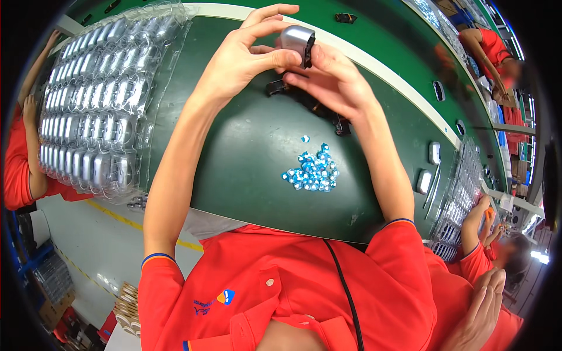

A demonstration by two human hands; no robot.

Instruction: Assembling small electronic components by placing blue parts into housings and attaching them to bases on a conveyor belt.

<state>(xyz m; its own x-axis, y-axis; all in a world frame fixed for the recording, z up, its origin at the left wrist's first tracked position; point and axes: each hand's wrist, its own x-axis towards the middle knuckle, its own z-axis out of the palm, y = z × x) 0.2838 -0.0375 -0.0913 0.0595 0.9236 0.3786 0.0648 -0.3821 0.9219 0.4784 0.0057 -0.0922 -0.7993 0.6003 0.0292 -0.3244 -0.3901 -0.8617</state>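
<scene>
A silver, rounded plastic casing with a black inner edge is held up over the far part of the green table. My left hand grips its left side between thumb and fingers, with the upper fingers raised. On the other side, the thumb and fingers of my right hand press against the black edge. Black plastic parts lie on the table beneath my hands, partly covered by the right one. Nearer to me is a loose pile of small blue-and-white pieces.
Clear trays filled with silver casings stack up at the left. More trays stand at the right, near two loose casings. Beyond the table's pale rim, a green belt carries a black part. Co-workers sit on both sides.
</scene>
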